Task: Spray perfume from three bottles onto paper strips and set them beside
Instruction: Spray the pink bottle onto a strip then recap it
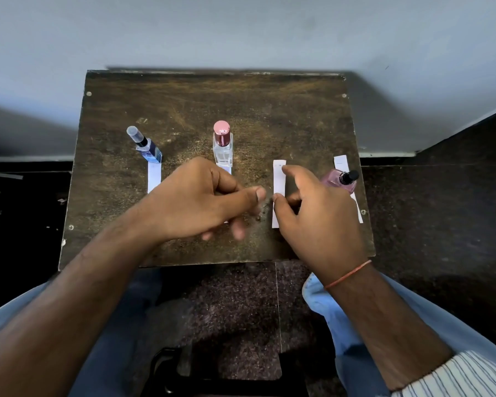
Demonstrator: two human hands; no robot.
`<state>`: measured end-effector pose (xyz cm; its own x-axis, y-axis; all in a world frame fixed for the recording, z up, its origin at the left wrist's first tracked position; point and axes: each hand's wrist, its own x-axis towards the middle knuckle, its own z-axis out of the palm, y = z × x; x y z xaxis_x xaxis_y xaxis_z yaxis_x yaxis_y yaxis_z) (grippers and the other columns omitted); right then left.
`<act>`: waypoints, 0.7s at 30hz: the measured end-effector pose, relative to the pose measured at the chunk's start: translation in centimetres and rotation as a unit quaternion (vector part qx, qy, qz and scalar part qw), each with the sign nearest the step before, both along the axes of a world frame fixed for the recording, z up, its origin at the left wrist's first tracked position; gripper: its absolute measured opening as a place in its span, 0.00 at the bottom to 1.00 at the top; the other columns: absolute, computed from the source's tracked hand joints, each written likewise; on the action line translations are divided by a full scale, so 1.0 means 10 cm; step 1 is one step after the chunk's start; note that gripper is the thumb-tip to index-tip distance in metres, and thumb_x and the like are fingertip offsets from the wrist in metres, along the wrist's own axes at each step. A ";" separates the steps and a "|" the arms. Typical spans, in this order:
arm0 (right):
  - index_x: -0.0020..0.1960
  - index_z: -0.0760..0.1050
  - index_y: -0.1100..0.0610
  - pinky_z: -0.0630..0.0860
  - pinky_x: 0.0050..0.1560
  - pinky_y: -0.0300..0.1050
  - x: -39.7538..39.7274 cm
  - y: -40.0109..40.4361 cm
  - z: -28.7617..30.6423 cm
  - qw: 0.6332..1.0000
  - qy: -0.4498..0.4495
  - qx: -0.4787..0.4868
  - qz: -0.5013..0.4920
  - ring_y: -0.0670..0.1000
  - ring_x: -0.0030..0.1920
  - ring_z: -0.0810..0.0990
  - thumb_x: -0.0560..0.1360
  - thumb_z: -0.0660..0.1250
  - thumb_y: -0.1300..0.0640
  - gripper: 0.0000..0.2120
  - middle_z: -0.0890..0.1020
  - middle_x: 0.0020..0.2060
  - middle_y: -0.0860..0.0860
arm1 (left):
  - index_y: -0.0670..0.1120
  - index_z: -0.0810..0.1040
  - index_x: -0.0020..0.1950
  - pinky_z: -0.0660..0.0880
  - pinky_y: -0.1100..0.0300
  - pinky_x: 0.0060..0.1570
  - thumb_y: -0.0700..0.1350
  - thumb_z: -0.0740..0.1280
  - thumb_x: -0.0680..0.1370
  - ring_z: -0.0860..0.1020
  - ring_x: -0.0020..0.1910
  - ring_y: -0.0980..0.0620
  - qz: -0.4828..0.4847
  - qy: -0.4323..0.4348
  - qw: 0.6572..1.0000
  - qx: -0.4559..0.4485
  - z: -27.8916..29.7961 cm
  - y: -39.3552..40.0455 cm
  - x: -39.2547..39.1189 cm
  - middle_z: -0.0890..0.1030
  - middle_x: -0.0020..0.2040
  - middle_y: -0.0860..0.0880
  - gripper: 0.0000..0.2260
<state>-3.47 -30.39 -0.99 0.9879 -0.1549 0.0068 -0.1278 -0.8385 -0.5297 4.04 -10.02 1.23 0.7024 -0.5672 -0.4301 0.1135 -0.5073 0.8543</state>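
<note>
Three perfume bottles stand on a worn wooden table [184, 104]: a blue bottle [149, 149] beyond the left hand [201, 200], a clear pink-capped bottle [222, 144] just past its knuckles, a pink bottle [340, 180] behind the right hand [312, 213]. The right hand pinches the edge of a white paper strip [279, 179]; the left hangs loosely curled, holding nothing. Judged best: lift the strip clear by one end, keeping fingers off the sprayed part.
</note>
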 end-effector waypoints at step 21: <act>0.59 0.77 0.57 0.75 0.41 0.55 0.14 0.02 0.03 0.975 0.105 -0.186 0.056 0.63 0.46 0.83 0.85 0.61 0.60 0.07 0.85 0.46 0.57 | 0.51 0.88 0.36 0.74 0.65 0.30 0.61 0.69 0.82 0.72 0.19 0.55 -0.171 0.116 0.959 0.192 0.08 0.45 0.05 0.82 0.26 0.49 0.21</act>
<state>-2.02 -30.19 -0.65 0.9842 -0.0704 -0.1624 -0.0965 -0.9826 -0.1585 4.53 -5.50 2.04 0.3635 -0.5159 -0.7757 0.0497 -0.8208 0.5691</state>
